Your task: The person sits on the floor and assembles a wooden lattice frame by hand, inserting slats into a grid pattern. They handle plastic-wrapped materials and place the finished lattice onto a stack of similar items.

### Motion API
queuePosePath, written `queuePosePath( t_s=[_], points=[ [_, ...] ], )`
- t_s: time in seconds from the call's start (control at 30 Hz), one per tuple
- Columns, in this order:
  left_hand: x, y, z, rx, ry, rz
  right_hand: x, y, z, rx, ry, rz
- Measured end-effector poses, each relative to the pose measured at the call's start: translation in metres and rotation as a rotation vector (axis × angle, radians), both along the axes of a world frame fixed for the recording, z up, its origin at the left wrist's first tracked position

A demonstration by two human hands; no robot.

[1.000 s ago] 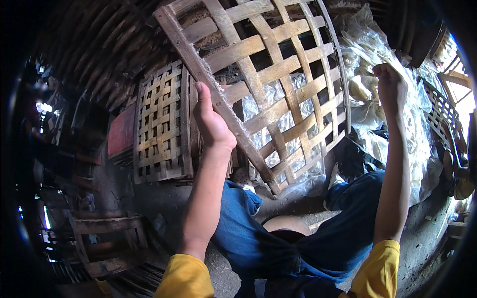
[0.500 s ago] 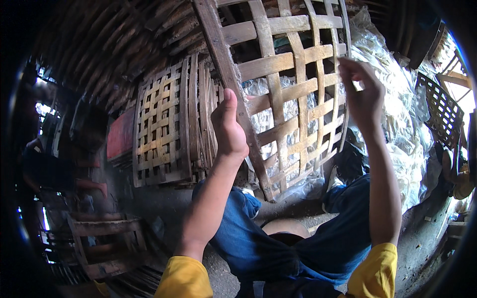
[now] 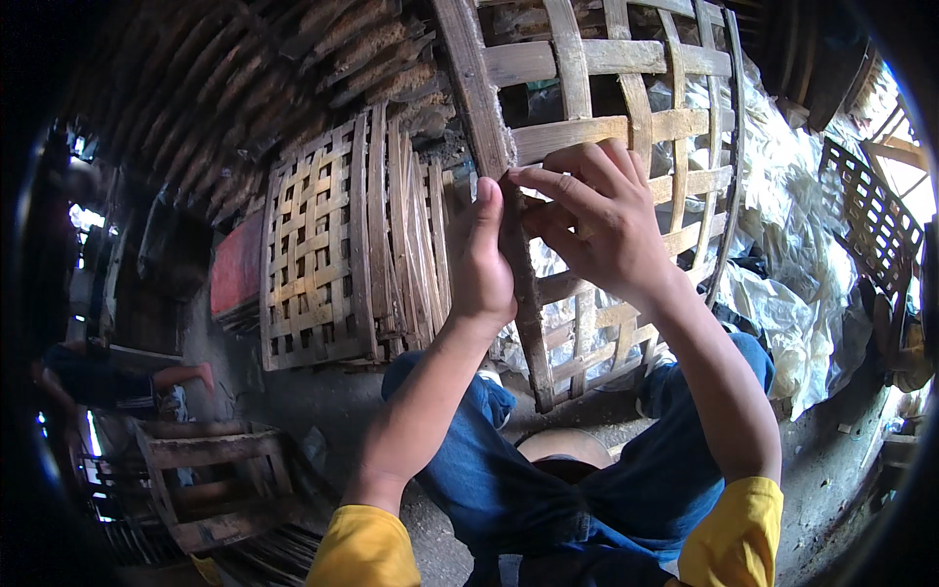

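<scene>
A large woven slat panel (image 3: 638,103) of flat wooden strips in a wooden frame stands tilted in front of me. My left hand (image 3: 486,269) is closed round the left frame bar, its thumb pointing up along the bar; its other fingers are hidden behind the wood. My right hand (image 3: 614,230) reaches across the lattice to the same bar. Its fingers are curled, with the index tip at the bar near my left thumb. Whatever may lie between the right fingertips is too small or hidden to make out.
Similar panels (image 3: 318,235) stand stacked at the left, beside a red board (image 3: 238,264). Clear plastic sheeting (image 3: 797,293) is heaped at the right. Another panel (image 3: 871,215) leans at far right. A wooden frame stand (image 3: 210,445) and a person's bare leg (image 3: 186,377) are at lower left.
My right hand has moved left from the panel's right side to its left frame bar. The panel and my left hand have shifted slightly to the right.
</scene>
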State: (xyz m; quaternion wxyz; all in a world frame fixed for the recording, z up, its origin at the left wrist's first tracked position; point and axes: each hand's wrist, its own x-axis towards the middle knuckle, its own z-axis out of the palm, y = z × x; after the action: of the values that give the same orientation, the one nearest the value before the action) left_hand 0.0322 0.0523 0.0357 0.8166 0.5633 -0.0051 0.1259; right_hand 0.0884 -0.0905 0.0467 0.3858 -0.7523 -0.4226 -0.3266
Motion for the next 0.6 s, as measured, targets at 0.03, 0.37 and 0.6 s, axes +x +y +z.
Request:
queuePosePath(
  t_s=[0.03,0.37,0.6],
  points=[
    [-0.001,0.001,0.0,-0.009,-0.008,0.001,0.0,0.001,-0.002,0.014,0.016,0.004],
    [0.004,0.008,-0.012,-0.101,-0.053,0.043,0.002,0.013,-0.012,0.127,0.055,0.043],
    [-0.002,0.009,-0.008,0.014,-0.009,-0.014,-0.003,0.01,0.002,-0.081,-0.024,-0.038]
  ],
)
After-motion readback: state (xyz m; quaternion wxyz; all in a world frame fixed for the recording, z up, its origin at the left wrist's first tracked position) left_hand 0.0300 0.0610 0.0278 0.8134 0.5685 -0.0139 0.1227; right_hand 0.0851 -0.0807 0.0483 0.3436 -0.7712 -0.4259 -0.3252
